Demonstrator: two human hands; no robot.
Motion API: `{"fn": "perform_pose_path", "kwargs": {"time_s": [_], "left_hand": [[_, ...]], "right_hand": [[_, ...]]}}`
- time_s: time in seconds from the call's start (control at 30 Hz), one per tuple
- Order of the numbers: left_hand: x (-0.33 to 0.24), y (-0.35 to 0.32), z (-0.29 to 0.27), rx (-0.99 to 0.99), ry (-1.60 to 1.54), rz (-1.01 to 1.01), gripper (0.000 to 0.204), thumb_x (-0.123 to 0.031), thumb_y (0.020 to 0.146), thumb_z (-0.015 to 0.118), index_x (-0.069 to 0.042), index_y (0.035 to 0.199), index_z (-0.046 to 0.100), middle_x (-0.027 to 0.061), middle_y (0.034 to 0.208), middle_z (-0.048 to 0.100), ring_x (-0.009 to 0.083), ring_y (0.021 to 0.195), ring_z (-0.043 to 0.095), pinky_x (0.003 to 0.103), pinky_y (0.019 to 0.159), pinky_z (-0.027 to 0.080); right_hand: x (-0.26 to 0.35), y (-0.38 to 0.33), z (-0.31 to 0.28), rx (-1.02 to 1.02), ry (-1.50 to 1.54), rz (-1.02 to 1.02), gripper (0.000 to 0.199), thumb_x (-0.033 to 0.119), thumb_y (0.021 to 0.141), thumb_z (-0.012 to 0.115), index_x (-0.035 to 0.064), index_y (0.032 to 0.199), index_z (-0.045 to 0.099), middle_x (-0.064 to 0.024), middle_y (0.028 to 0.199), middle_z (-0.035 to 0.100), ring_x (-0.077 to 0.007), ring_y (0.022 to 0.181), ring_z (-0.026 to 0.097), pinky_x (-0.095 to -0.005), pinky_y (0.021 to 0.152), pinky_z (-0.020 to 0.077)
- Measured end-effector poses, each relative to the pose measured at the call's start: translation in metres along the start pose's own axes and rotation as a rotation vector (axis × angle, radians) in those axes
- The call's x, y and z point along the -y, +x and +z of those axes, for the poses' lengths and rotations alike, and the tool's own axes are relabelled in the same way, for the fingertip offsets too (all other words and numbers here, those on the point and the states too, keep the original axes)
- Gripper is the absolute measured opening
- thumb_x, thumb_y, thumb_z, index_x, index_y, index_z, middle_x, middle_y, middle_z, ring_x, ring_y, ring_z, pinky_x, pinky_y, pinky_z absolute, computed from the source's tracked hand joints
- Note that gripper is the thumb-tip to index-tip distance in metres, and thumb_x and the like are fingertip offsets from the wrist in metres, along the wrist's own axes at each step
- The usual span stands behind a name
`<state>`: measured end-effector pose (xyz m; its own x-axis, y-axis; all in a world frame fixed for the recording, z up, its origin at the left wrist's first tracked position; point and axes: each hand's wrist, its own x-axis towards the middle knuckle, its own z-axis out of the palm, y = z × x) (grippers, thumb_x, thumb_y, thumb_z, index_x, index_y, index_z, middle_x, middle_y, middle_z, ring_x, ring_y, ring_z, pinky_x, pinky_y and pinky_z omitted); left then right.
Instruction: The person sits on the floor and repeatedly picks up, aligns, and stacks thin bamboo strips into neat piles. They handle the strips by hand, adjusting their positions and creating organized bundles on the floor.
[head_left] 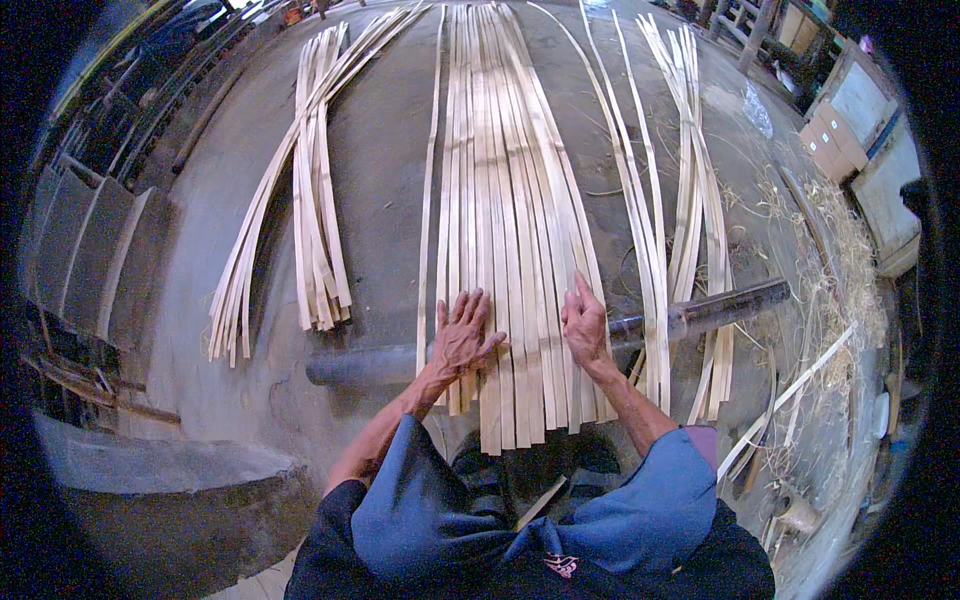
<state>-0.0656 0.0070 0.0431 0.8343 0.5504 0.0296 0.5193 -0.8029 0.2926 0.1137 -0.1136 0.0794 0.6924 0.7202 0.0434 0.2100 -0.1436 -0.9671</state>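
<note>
Long, pale bamboo strips [515, 250] lie side by side in front of me, running away from my feet. They rest across a dark round pole [715, 308] on the floor. My left hand [463, 335] lies flat on the left part of this row, its fingers spread. Over the right part is my right hand [586, 328], turned partly on edge with its index finger stretched forward along a strip and its thumb beside it. The other fingers are partly hidden. Near ends of the strips are uneven, some reaching closer to my feet.
Crossed bundles of strips lie on the left [318, 220] and the right [690, 200]. A few loose strips [640, 230] lie between the row and the right bundle. Curly shavings [845, 290] and a cardboard box [833, 142] are farther right. A low ledge [170, 465] stands at left.
</note>
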Motion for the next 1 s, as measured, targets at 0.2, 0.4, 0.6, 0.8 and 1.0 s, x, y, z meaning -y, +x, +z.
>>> {"fn": "perform_pose_path", "kwargs": {"time_s": [0.2,0.4,0.6,0.8,1.0], "left_hand": [[0.002,0.001,0.003,0.007,-0.066,-0.039,0.068,-0.05,0.083,0.037,-0.005,0.132,0.024,0.0101,0.138,0.024,0.0286,0.129,0.015,0.053,0.102,0.002],[-0.003,0.001,-0.006,0.043,-0.02,-0.037,0.066,-0.051,0.083,0.036,-0.007,0.131,0.027,0.0085,0.136,0.026,0.0285,0.128,0.019,0.056,0.1,0.004],[-0.001,0.004,-0.001,0.039,0.024,-0.036,0.068,-0.052,0.082,0.036,-0.006,0.131,0.028,0.009,0.136,0.026,0.0295,0.127,0.021,0.056,0.101,0.006],[0.007,0.003,0.008,-0.091,-0.086,0.012,0.059,-0.039,0.084,0.041,-0.003,0.129,0.029,0.0118,0.135,0.028,0.0297,0.127,0.021,0.055,0.1,0.01],[0.008,0.0,0.005,-0.055,-0.035,0.036,0.055,-0.039,0.085,0.037,-0.007,0.13,0.03,0.0105,0.137,0.025,0.0273,0.128,0.019,0.054,0.101,0.01]], "right_hand": [[0.028,0.001,0.011,0.012,0.159,-0.13,0.045,0.014,0.088,0.043,-0.0001,0.129,0.03,0.005,0.053,0.038,-0.0025,0.045,0.032,-0.0193,0.039,0.0301],[0.026,0.009,0.015,0.073,0.048,0.062,0.046,0.013,0.087,0.044,-0.0014,0.128,0.031,0.0038,0.054,0.041,-0.0028,0.042,0.033,-0.0187,0.038,0.031],[0.032,0.005,0.024,0.03,0.103,0.051,0.046,0.012,0.087,0.044,-0.0008,0.128,0.031,0.0037,0.054,0.042,-0.0026,0.041,0.035,-0.0179,0.036,0.0317],[0.037,0.008,0.029,0.086,0.14,0.026,0.045,0.014,0.088,0.044,0.0015,0.129,0.031,0.0039,0.055,0.042,-0.0021,0.042,0.035,-0.0173,0.036,0.0312],[0.008,-0.013,0.059,0.208,0.108,0.247,0.045,0.014,0.088,0.043,0.003,0.13,0.03,0.0019,0.057,0.044,-0.0041,0.042,0.038,-0.0189,0.036,0.0341]]}}
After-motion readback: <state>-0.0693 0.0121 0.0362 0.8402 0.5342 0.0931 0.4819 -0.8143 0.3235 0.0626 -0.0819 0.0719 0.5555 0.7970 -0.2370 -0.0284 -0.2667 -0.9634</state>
